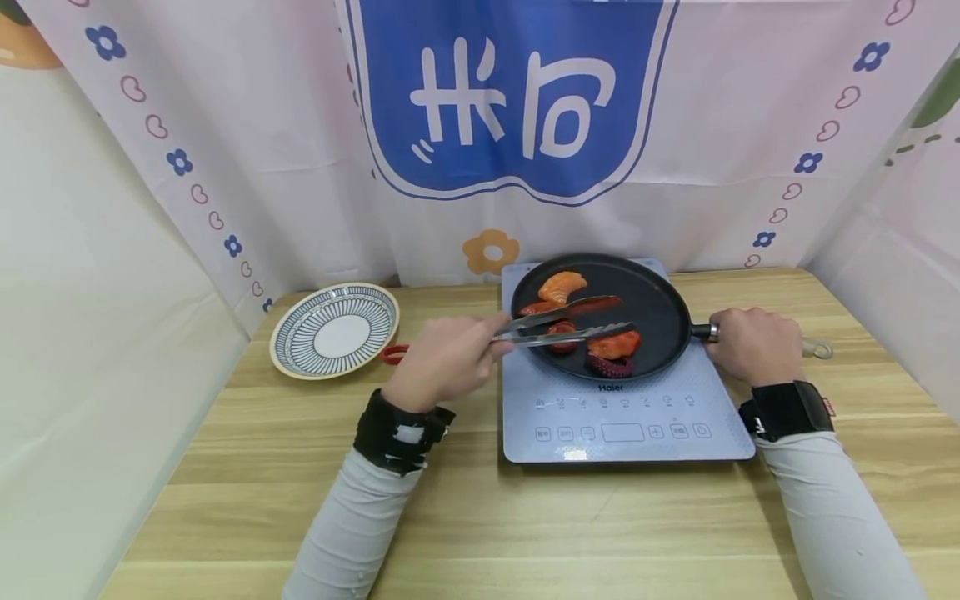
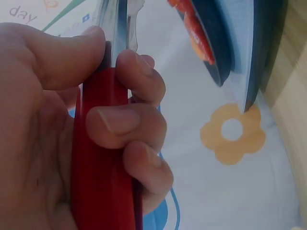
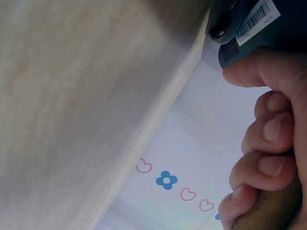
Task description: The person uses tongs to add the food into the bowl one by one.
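Note:
In the head view my left hand (image 1: 450, 358) grips a pair of metal tongs (image 1: 536, 340) with a red handle (image 2: 103, 167). Fingers and thumb wrap that handle in the left wrist view. The tongs reach over a black frying pan (image 1: 652, 312), their two arms spread apart above the food. Inside lie an orange piece (image 1: 562, 286), a red-orange piece (image 1: 621, 344), a dark purple tentacle-like piece (image 1: 609, 367) and other red pieces partly covered by the tongs. My right hand (image 1: 756, 343) holds the pan's handle (image 3: 268, 208), fingers curled round it.
Beneath the pan is a pale induction cooker (image 1: 622, 450) with a touch panel. A striped plate (image 1: 285, 350) stands at the left on the wooden table (image 1: 262, 500). A printed curtain (image 1: 262, 167) hangs behind.

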Demonstrator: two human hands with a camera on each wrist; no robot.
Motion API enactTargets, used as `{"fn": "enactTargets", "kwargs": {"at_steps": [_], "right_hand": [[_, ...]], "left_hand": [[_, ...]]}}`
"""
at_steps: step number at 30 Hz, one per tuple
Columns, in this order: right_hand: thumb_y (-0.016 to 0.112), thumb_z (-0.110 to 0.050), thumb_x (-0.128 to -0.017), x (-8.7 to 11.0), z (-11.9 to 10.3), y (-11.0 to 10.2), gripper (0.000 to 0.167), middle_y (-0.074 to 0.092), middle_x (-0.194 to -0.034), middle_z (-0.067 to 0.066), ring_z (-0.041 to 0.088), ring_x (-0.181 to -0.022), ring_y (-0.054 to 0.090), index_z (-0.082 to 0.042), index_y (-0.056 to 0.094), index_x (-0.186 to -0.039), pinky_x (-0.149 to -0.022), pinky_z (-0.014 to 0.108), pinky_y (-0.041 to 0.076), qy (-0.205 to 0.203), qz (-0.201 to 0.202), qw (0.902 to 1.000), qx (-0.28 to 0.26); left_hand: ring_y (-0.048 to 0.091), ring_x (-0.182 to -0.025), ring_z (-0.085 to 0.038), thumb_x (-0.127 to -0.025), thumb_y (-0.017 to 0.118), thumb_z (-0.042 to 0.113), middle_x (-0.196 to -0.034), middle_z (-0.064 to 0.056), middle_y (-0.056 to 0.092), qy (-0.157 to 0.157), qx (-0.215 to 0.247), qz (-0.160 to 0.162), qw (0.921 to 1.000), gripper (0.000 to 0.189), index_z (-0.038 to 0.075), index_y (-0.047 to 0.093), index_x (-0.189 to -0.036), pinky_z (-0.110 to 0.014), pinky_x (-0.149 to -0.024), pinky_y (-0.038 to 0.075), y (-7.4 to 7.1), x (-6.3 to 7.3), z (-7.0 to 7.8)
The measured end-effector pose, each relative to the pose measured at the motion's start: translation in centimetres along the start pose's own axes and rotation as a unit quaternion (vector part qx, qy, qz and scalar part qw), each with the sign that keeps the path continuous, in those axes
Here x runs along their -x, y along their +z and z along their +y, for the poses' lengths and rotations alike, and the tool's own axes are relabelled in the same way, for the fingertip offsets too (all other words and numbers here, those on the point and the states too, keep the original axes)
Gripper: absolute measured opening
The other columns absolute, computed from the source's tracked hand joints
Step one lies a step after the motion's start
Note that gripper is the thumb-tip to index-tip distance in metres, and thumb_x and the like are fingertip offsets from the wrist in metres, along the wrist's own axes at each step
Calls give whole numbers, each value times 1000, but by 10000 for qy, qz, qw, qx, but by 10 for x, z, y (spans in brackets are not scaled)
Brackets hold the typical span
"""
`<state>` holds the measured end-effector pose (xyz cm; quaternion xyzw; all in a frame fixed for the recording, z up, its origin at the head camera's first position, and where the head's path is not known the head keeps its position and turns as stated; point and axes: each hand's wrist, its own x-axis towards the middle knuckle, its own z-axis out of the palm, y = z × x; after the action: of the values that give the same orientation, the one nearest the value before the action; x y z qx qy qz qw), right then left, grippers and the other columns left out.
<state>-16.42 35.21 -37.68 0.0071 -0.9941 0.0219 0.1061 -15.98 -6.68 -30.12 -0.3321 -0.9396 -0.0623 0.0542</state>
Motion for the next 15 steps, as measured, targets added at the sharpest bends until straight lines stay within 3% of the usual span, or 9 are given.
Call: {"fn": "enactTargets", "kwargs": {"at_steps": [8, 15], "right_hand": [[73, -18, -86, 0, 0, 1, 20, 51, -58, 4, 27, -55, 48, -13, 62, -70, -49, 39, 32, 17, -31, 10000, -9], [73, -18, -86, 1, -2, 0, 20, 51, -58, 4, 27, -55, 48, -13, 63, -70, -49, 39, 32, 8, -17, 10000, -4]], "left_hand": [[57, -68, -16, -107, 62, 38, -79, 5, 63, -126, 40, 79, 9999, 22, 19, 66, -117, -33, -60, 44, -9, 4, -9], [59, -70, -18, -108, 59, 39, -81, 5, 64, -317, 224, 32, 9992, 32, 18, 66, -132, -33, -60, 43, -16, 8, -19]]}}
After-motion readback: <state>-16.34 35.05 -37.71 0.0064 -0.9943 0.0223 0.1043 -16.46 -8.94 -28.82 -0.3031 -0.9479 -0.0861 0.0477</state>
